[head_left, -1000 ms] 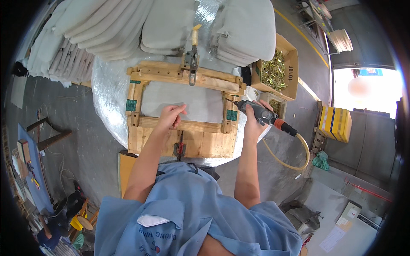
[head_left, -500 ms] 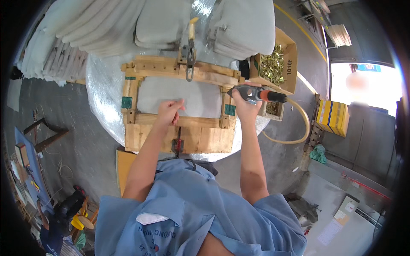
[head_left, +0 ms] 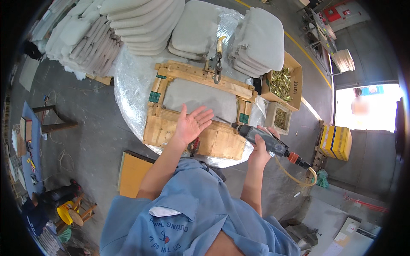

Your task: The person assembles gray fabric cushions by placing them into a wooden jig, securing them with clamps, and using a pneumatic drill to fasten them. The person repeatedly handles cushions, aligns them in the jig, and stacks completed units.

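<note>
My right hand [head_left: 259, 150] grips a dark air drill [head_left: 273, 144] with a long thin bit pointing left, an orange collar and a pale hose [head_left: 287, 174]. The bit's tip is close to the fingers of my left hand [head_left: 191, 125], which is open, palm up, fingers spread; no object shows in it. Both hands are over the near side of a wooden jig [head_left: 166, 131] with green patches. Inside its frame lies a grey padded panel [head_left: 198, 99], partly hidden by my left hand. A toggle clamp [head_left: 218, 68] with a yellow handle sits on the far rail. A red-handled clamp [head_left: 194, 146] is on the near side.
Stacks of grey pads [head_left: 260, 40] stand beyond the jig on the plastic-wrapped round table [head_left: 128, 91]. To the right are a cardboard box [head_left: 294, 91] of brass-coloured hardware and a smaller tray [head_left: 273, 112] of small parts. Another person [head_left: 40, 213] is at far lower left.
The drill has come from the jig's right rail toward me, its bit now angled left over the near side. My left hand has opened from closed fingers. The whole view has shifted.
</note>
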The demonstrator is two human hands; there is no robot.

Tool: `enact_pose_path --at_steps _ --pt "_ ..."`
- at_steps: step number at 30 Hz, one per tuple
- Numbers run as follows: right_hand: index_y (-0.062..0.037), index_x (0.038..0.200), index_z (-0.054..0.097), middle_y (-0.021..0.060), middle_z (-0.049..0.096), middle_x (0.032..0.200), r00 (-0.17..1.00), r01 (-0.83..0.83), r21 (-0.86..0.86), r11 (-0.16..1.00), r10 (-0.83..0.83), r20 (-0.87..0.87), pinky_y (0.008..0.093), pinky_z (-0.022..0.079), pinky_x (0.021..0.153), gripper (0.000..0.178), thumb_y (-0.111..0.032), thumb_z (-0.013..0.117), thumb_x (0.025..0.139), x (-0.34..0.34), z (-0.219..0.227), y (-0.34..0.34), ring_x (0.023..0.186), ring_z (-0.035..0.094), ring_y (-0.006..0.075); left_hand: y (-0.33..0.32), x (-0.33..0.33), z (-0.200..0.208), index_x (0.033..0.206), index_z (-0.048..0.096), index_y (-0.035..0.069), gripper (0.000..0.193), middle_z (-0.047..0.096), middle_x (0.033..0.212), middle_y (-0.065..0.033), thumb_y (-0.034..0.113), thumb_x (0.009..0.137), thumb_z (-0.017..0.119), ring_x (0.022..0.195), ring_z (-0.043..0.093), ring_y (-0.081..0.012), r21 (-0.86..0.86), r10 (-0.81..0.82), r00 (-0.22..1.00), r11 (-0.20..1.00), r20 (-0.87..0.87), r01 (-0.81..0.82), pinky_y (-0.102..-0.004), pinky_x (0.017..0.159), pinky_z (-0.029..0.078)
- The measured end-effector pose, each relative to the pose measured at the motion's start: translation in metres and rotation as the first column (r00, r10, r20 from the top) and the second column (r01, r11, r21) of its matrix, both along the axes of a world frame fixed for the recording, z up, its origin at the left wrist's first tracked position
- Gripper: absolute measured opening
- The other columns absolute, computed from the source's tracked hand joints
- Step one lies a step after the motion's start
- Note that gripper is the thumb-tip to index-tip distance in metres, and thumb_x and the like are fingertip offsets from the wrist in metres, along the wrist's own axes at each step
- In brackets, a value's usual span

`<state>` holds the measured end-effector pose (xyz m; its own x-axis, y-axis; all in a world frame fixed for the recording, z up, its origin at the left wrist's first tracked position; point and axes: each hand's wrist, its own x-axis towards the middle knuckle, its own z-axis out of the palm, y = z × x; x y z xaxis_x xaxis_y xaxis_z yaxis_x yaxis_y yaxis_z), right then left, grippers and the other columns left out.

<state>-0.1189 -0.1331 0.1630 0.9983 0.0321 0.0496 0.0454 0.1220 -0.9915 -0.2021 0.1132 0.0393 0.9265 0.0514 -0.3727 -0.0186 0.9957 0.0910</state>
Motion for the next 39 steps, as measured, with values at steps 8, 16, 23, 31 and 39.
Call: enact_pose_path --at_steps 8,16,23,31,39 --pt "-0.0029 0.135 0.052 0.0215 0.071 0.123 0.997 -0.061 0.050 0.997 0.059 0.045 0.0455 0.054 0.111 0.061 0.006 0.077 0.080 -0.068 0.030 -0.002 0.121 0.069 0.0303 -0.018 -0.005 0.036 0.162 0.041 -0.003 0.089 0.048 0.162 -0.0281 0.070 0.111 0.034 0.150 0.049 -0.0390 -0.072 0.085 0.992 0.994 0.091 -0.078 -0.0503 0.125 0.043" --pt "-0.0040 0.138 0.051 0.0229 0.071 0.126 0.987 -0.030 0.018 0.999 0.027 0.160 0.0457 0.050 0.113 0.062 0.003 0.080 0.083 -0.085 0.029 -0.002 0.122 0.067 0.0310 -0.034 -0.017 0.038 0.160 0.045 -0.002 0.080 0.048 0.162 -0.0255 0.064 0.113 0.038 0.149 0.051 -0.0357 -0.024 0.086 0.995 0.996 0.052 -0.085 -0.0473 0.124 0.045" --pt "-0.0035 0.136 0.052 0.0225 0.071 0.125 0.984 -0.060 -0.032 0.998 0.065 0.169 0.0462 0.051 0.113 0.060 0.005 0.077 0.081 -0.095 0.035 -0.002 0.122 0.068 0.0315 -0.039 -0.021 0.036 0.159 0.044 -0.001 0.076 0.049 0.160 -0.0257 0.060 0.114 0.043 0.147 0.052 -0.0363 -0.136 0.111 0.988 0.986 0.105 -0.096 -0.0481 0.122 0.048" --pt "-0.0042 0.136 0.052 0.0225 0.071 0.124 0.984 0.003 -0.012 1.000 -0.001 0.178 0.0461 0.051 0.112 0.061 0.006 0.077 0.081 -0.092 0.040 0.007 0.120 0.068 0.0313 -0.032 -0.022 -0.018 0.133 0.067 0.001 0.048 0.076 0.124 -0.0166 0.043 0.111 0.061 0.120 0.074 -0.0305 -0.065 0.006 0.996 0.998 -0.087 -0.012 -0.0434 0.102 0.063" --pt "-0.0058 0.136 0.052 0.0218 0.072 0.124 0.987 0.037 0.012 0.999 -0.038 0.156 0.0453 0.050 0.113 0.060 0.002 0.079 0.084 -0.075 0.038 0.009 0.121 0.067 0.0307 -0.034 -0.020 -0.010 0.103 0.074 0.004 0.017 0.079 0.096 -0.0067 0.021 0.104 0.076 0.086 0.080 -0.0198 -0.061 -0.139 0.982 0.989 -0.130 0.132 -0.0352 0.083 0.070"
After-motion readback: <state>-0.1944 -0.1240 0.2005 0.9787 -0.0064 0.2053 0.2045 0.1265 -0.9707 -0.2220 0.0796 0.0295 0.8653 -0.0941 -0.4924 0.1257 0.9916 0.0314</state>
